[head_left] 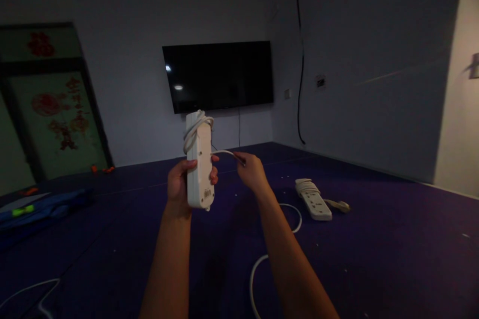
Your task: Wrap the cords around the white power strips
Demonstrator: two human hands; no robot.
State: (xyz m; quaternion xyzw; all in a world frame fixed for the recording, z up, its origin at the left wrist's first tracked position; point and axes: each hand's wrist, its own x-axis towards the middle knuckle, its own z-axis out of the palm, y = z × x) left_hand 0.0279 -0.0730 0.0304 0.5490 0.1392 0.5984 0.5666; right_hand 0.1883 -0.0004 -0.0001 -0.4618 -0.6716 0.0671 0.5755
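My left hand (180, 179) grips a white power strip (204, 169) held upright in front of me, its back with screws and a small label facing me. The strip's white cord (192, 132) is wrapped round its upper end. To the right, my right hand (251, 172) pinches a stretch of that cord, which runs out from behind the strip between the two hands. More white cord (253, 279) lies in loose curves on the purple floor, partly hidden behind my right forearm.
A second power strip (316, 204) with its cord wound round one end lies on the floor (392, 239) at right, its plug (342, 206) beside it. Blue cloth (56, 207) lies at left. A television (220, 77) hangs on the far wall; a black cable (300, 60) dangles right of it.
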